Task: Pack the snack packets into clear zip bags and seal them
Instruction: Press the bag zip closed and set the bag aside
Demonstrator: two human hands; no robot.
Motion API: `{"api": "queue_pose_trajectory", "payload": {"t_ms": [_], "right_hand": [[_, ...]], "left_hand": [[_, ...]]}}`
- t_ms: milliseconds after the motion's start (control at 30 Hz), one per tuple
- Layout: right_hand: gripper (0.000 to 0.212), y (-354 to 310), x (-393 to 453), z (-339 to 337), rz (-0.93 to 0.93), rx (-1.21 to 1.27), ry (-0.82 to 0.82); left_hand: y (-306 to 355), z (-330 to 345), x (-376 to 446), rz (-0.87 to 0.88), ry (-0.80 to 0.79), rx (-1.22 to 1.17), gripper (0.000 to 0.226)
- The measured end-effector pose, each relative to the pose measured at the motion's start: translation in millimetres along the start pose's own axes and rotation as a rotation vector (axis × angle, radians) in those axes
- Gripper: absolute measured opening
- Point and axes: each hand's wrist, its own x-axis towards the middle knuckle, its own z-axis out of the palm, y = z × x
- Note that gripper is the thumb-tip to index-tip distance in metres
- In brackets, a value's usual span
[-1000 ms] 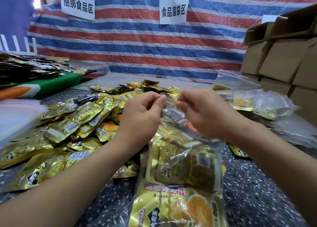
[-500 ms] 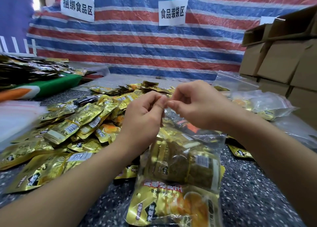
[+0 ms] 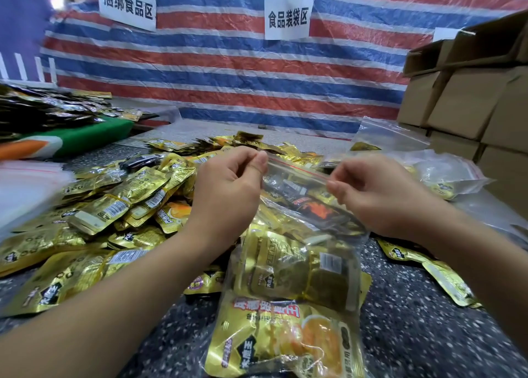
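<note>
A clear zip bag [image 3: 297, 252] hangs between the two hands above the tabletop [image 3: 414, 329], its mouth stretched from one to the other. The left hand [image 3: 228, 189] pinches the left end of the zip strip between thumb and forefinger; the right hand [image 3: 377, 194] pinches the right end the same way. The strip, edged with a thin red line, runs taut and slightly downward to the right. Below it the bag bulges with gold snack packets [image 3: 283, 337], one showing an orange picture. A loose pile of packets [image 3: 114, 206] lies just left of the left hand. More filled bags [image 3: 448, 174] sit beyond the right hand.
</note>
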Motion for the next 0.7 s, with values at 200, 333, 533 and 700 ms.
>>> {"api": "queue_pose_trajectory", "payload": {"t_ms": [200, 333, 533, 700], "right_hand": [[0.027, 27, -22, -3, 0.005, -0.015, 0.054], [0.024, 33, -31, 6, -0.019, 0.029, 0.096], [0.016, 25, -26, -3, -0.068, 0.057, 0.017], [0.027, 1, -7, 0, -0.133, 0.058, -0.03]], "left_hand": [[0, 4, -2, -0.008, -0.031, 0.014, 0.032], [-2, 4, -2, -0.036, -0.043, 0.003, 0.031], [-6, 4, 0, -0.062, -0.094, -0.072, 0.028], [-6, 8, -2, -0.056, -0.121, -0.089, 0.027]]}}
